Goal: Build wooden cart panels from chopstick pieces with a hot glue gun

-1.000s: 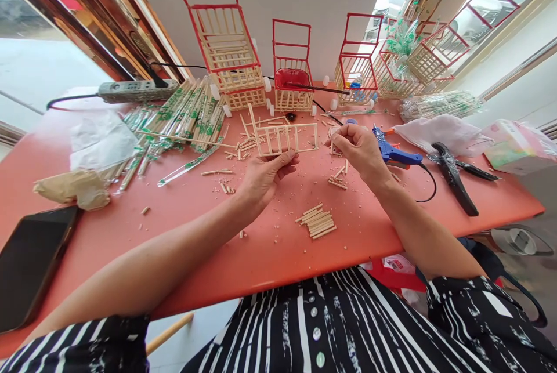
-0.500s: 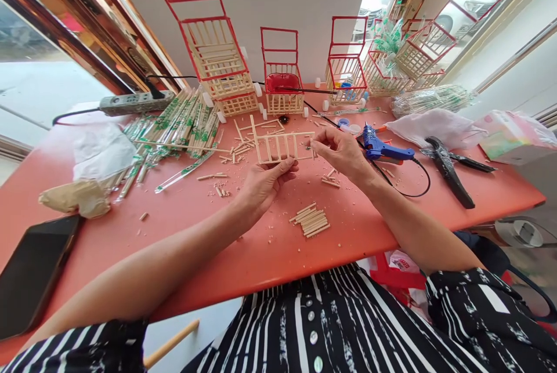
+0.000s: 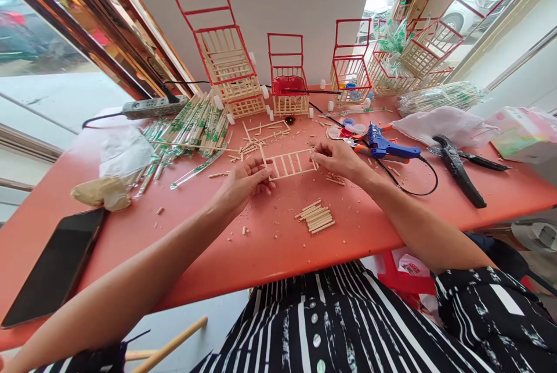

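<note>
A small ladder-like frame of wooden sticks [image 3: 290, 163] is held just above the red table [image 3: 261, 245]. Its left end is pinched by my left hand [image 3: 250, 178], where one stick rises up from the corner. At the frame's right end, my right hand [image 3: 333, 157] grips it with thumb and fingers closed. Below the frame lies a pile of short cut sticks [image 3: 317, 217]. Behind it, more loose sticks [image 3: 272, 132] are scattered. To the right of my right hand rests a blue hot glue gun [image 3: 385, 144].
Several stick-built carts with red rims [image 3: 289, 80] stand along the wall. Wrapped chopsticks [image 3: 191, 123], a power strip [image 3: 150, 107] and a phone [image 3: 54, 265] lie on the left. Black-handled cutters [image 3: 461, 173], a white cloth [image 3: 446, 126] and a tissue pack [image 3: 524, 135] are on the right.
My left hand has shifted from the frame's lower middle to its left end. My right hand now grips the right end, and the frame is tilted flatter and lower.
</note>
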`<state>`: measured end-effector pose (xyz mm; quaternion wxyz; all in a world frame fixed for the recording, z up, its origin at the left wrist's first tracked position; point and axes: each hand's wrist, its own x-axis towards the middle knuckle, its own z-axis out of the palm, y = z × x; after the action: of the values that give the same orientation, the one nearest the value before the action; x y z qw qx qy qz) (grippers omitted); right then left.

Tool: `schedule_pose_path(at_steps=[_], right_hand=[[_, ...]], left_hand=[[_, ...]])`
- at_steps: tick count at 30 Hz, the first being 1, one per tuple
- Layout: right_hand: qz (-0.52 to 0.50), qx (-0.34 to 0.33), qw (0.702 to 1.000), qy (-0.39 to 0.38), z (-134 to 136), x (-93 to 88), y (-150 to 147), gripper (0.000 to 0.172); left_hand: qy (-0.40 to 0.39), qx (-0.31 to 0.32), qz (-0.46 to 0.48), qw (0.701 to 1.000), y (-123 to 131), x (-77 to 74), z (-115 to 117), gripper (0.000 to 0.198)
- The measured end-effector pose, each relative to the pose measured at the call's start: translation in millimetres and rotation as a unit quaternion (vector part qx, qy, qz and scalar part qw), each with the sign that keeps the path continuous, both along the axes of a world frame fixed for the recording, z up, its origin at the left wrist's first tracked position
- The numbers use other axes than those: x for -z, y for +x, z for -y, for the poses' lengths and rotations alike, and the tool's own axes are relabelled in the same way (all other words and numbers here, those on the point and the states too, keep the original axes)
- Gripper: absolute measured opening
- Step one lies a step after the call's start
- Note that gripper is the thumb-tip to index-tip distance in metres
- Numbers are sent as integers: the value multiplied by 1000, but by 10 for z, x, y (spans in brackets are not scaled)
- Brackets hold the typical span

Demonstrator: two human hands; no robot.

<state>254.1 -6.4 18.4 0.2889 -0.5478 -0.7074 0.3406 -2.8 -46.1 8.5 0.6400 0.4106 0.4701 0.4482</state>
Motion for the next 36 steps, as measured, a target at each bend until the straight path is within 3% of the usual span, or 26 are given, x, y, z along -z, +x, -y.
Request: schedule_pose_path(at_steps=[5, 10, 19, 22, 26, 32, 34, 36], right_hand=[[64, -7, 998, 10, -9, 44, -5, 17], [93, -9, 995, 38, -41, 52, -20, 16], [147, -8, 987, 57, -34, 6, -66, 23], [158, -15, 985, 72, -44, 26, -50, 24], [172, -22, 981, 91, -65, 60, -19, 22], [185, -8, 978, 98, -62, -4, 48, 12], [146, 6, 985, 95, -43, -66, 75, 10], [51, -12, 996, 73, -4, -137, 84, 11]], left_hand=[[-7, 42, -64, 997, -82, 12, -8, 83], [11, 57, -86, 995, -153, -11, 48, 81], [10, 81, -106, 991, -216, 113, -12, 92], [23, 71, -122, 990, -245, 70, -20, 77], [111, -20, -172, 979, -298, -54, -33, 25], [203, -93, -288, 931, -315, -223, 23, 33], [222, -88, -300, 924, -269, -283, 55, 35], [222, -56, -267, 936, -183, -340, 77, 29]])
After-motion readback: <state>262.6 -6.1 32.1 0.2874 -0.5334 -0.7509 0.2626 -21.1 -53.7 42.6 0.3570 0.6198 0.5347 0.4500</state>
